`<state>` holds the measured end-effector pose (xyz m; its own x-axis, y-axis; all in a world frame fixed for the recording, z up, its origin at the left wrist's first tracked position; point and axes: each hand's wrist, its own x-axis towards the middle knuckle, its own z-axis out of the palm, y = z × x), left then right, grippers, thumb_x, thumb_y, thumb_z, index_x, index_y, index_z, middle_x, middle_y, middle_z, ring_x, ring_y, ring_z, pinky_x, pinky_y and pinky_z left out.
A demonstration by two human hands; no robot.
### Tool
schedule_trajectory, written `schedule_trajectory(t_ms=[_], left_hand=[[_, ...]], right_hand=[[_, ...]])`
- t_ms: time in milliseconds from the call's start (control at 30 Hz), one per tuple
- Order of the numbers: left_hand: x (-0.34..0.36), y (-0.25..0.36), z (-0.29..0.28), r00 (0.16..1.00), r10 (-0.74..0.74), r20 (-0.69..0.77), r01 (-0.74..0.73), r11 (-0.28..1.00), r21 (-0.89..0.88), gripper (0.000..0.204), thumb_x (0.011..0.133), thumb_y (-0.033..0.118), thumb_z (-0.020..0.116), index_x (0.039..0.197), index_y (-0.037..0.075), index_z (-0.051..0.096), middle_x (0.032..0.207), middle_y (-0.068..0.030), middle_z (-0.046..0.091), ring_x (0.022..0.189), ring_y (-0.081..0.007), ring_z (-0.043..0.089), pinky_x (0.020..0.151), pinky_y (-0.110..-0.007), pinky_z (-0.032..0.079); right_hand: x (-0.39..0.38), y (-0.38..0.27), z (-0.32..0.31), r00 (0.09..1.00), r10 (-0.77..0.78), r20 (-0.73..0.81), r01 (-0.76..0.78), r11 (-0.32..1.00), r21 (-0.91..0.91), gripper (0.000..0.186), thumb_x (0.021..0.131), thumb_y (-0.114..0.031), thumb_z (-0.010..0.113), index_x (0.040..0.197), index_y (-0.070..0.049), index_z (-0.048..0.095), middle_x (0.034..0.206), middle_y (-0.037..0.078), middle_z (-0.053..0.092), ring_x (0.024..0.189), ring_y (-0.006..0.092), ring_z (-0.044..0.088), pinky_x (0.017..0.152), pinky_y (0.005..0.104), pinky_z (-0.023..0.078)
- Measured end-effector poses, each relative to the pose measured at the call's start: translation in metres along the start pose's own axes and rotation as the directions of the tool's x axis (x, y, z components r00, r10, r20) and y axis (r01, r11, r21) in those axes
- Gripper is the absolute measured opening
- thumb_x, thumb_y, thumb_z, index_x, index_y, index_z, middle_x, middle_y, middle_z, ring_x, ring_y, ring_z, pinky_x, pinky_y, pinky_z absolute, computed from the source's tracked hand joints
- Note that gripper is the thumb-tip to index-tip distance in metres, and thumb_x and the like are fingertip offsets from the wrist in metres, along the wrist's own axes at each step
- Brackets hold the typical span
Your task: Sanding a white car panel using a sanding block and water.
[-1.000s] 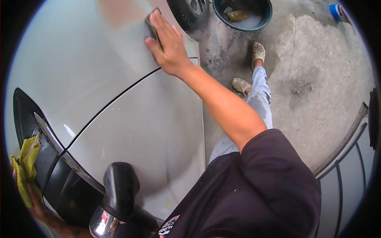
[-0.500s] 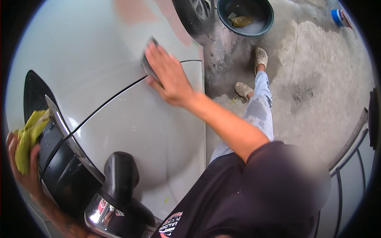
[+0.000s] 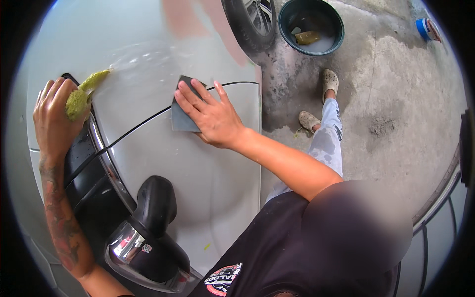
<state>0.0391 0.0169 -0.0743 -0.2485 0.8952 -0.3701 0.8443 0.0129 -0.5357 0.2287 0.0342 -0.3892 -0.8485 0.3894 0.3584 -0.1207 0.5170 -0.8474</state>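
A wet yellow-green cloth [image 3: 76, 104] is bunched in my left hand [image 3: 55, 106], with one end poking out past the fingers. Water spreads over the grey-white car panel [image 3: 133, 94] beyond that end. My right hand [image 3: 215, 119] lies on a dark grey sheet of sandpaper [image 3: 184, 116], holding it to the panel across the dark seam. The right fingers are stretched and slightly spread, and the thumb is mostly hidden below.
A black and chrome side mirror [image 3: 156, 208] juts out near my body. Farther off are a wheel [image 3: 252, 22], a dark tub [image 3: 339, 34] of cloudy water holding a brownish block, and a blue-and-white container [image 3: 428, 29]. Reddish patches [image 3: 183, 17] mark the panel.
My left hand has come up and right with the cloth, and water now runs on the panel. My right hand and the sandpaper have shifted slightly toward me, showing more of the sheet.
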Motion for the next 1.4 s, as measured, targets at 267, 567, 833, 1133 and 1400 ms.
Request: schedule_trajectory(t_ms=[267,567,833,1133,1400], left_hand=[[-0.109,-0.07,-0.036,0.924,-0.316,-0.216,0.305,0.949,-0.087,0.022,0.086,0.005,0.075,0.103,-0.001,0.062,0.104,-0.0157,0.065,0.098,-0.0311,0.064,0.088,-0.04,0.05],[-0.191,-0.098,-0.041,0.92,-0.33,-0.208,0.249,0.907,-0.34,0.02,0.092,0.001,0.07,0.107,-0.003,0.058,0.12,-0.0193,0.061,0.108,-0.0265,0.061,0.094,-0.037,0.047],[-0.201,-0.135,-0.035,0.939,-0.31,-0.15,0.241,0.903,-0.356,0.024,0.093,0.0,0.069,0.113,-0.003,0.057,0.128,-0.0203,0.059,0.118,-0.0266,0.058,0.104,-0.038,0.044],[-0.202,-0.161,-0.031,0.891,-0.444,-0.097,0.378,0.842,-0.384,0.027,0.095,0.003,0.067,0.119,-0.003,0.057,0.136,-0.02,0.059,0.123,-0.0269,0.058,0.108,-0.039,0.043],[-0.203,-0.162,-0.036,0.877,-0.474,-0.075,0.411,0.824,-0.39,0.029,0.096,0.005,0.066,0.122,-0.003,0.057,0.138,-0.0184,0.058,0.125,-0.0259,0.058,0.109,-0.038,0.042]], right_hand=[[0.084,0.009,-0.015,0.948,-0.118,-0.294,0.052,0.973,-0.225,0.07,0.083,-0.012,0.059,0.151,-0.006,0.043,0.16,0.011,0.042,0.145,0.0315,0.041,0.112,0.0611,0.033],[0.074,0.013,-0.007,0.978,-0.114,-0.174,0.1,0.991,-0.085,0.073,0.089,-0.022,0.064,0.155,-0.004,0.037,0.162,0.014,0.037,0.147,0.0311,0.039,0.117,0.0542,0.029],[-0.028,-0.005,0.004,0.997,0.077,-0.009,-0.076,0.994,0.078,0.078,0.093,-0.044,0.067,0.153,-0.003,0.037,0.162,0.017,0.036,0.147,0.0329,0.037,0.115,0.0616,0.03],[0.04,0.02,-0.012,0.981,0.052,-0.189,-0.055,0.998,-0.012,0.078,0.093,-0.042,0.066,0.155,-0.005,0.035,0.162,0.016,0.034,0.146,0.0349,0.038,0.113,0.0644,0.029],[0.061,0.025,-0.015,0.969,0.054,-0.24,-0.031,0.995,0.098,0.076,0.094,-0.039,0.066,0.155,-0.005,0.035,0.161,0.017,0.036,0.146,0.0376,0.037,0.115,0.0589,0.031]])
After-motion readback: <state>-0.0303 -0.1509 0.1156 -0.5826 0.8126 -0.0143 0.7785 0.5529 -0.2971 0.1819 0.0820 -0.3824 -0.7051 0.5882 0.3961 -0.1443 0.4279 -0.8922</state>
